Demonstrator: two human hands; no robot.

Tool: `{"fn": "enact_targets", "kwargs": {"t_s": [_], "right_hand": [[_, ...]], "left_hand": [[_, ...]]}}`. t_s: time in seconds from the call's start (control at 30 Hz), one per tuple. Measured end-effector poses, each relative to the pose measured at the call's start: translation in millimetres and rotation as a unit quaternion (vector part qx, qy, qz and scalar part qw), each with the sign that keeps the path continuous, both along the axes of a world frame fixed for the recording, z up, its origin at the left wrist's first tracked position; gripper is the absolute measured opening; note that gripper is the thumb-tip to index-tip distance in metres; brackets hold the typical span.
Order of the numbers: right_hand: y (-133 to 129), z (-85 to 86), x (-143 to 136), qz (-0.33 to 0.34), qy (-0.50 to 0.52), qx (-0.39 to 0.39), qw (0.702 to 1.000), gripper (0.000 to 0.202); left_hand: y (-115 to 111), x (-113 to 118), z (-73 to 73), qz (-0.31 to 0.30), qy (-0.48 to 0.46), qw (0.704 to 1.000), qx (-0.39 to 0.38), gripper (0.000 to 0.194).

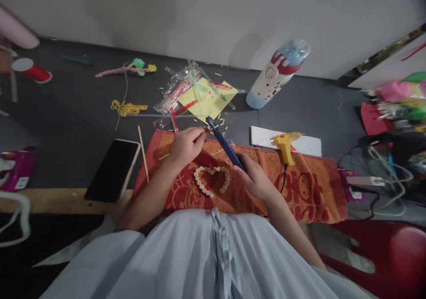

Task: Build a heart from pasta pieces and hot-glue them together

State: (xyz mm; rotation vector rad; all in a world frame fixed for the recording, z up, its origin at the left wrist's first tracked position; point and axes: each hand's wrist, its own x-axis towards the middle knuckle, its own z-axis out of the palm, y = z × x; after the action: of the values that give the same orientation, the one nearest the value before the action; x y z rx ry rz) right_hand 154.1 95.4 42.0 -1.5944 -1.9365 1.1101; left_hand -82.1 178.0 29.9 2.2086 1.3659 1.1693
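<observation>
My right hand [254,177] is closed around the lower end of a long blue tool [228,147] with a dark tip; its exact kind is hard to make out. Close to that tip, the fingers of my left hand [188,146] pinch what looks like a thin wooden stick, mostly hidden. A pale light piece lies across the tool's head. Below both hands, a heart outline [201,184] made of small pale pieces rests on the orange and red towel [309,188]. Its lower point has a gap. Short pale bits lie scattered beyond the tool's tip.
A yellow glue gun [285,147] rests on a white board [309,146] at right, with a bottle [274,77] behind. Yellow paper [213,99] and plastic wrappers lie ahead. At left are a phone [113,170], a wooden stick [143,152], yellow yarn [128,108] and a red spool [35,70].
</observation>
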Motion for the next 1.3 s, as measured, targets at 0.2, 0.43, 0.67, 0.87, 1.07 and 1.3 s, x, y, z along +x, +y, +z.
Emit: {"fn": "enact_targets", "kwargs": {"t_s": [0.2,0.43,0.67,0.87,1.07,1.3], "right_hand": [[0.0,-7.9,0.6,0.013,0.029,-0.03,0.999,0.063],[-0.4,-8.8,4.3,0.017,0.034,-0.031,0.999,0.063],[-0.5,-5.6,7.5,0.025,0.028,-0.009,0.999,0.061],[-1.2,-4.7,8.1,0.027,0.021,-0.007,0.999,0.063],[-2.5,-4.0,6.3,0.029,0.018,0.003,0.999,0.057],[-3.2,-1.7,0.8,0.009,0.0,0.007,1.0,0.049]], "left_hand": [[0.5,-4.1,5.1,-0.019,-0.002,0.999,-0.03,0.025],[1.5,-5.1,11.1,-0.03,-0.062,0.99,-0.121,0.031],[4.4,-7.0,12.8,-0.064,-0.128,0.966,-0.216,0.038],[9.1,-12.1,13.1,-0.102,-0.17,0.94,-0.276,0.047],[9.0,-13.2,16.0,-0.109,-0.179,0.933,-0.293,0.049],[9.5,-10.6,13.9,-0.084,-0.139,0.954,-0.252,0.048]]}}
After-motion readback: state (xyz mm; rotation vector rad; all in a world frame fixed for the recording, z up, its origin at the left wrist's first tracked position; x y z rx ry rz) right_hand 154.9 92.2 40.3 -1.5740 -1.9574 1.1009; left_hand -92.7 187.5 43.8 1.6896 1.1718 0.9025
